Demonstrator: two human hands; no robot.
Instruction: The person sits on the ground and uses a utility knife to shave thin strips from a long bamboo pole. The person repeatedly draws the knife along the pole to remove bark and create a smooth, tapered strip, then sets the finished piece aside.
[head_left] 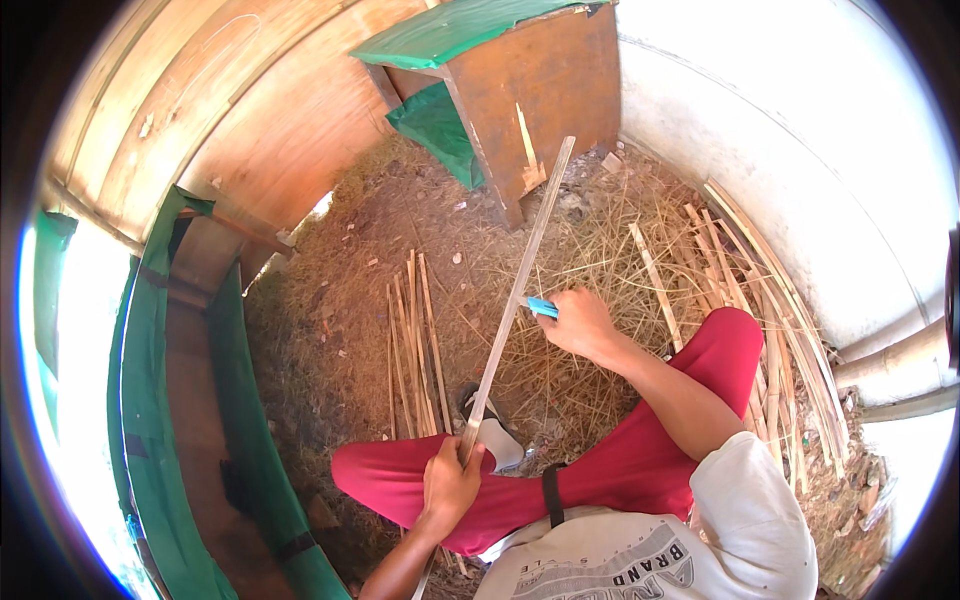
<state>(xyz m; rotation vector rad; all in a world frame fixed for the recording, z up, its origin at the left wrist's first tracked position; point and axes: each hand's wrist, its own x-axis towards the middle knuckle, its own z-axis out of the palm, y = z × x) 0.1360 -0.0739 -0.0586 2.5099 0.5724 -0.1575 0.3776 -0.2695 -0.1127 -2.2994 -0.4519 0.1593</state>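
Observation:
A long, thin bamboo strip point(533, 245) slants up and away across the middle of the view. My left hand point(450, 487) is closed around it near my left knee, and its tail runs on below the hand toward the lower edge. In my right hand point(582, 322) is a blue-handled cutter knife point(541, 307), gripped with the fingers wrapped round it. The knife's tip meets the strip about halfway along. Most of the handle is hidden by my fingers.
Split bamboo strips point(408, 345) lie before my left leg, and a larger pile point(765, 300) lies at my right. Shavings point(600, 250) cover the ground ahead. A wooden cabinet point(540, 90) with green sheeting stands at the back; a green-covered frame point(150, 400) is at left.

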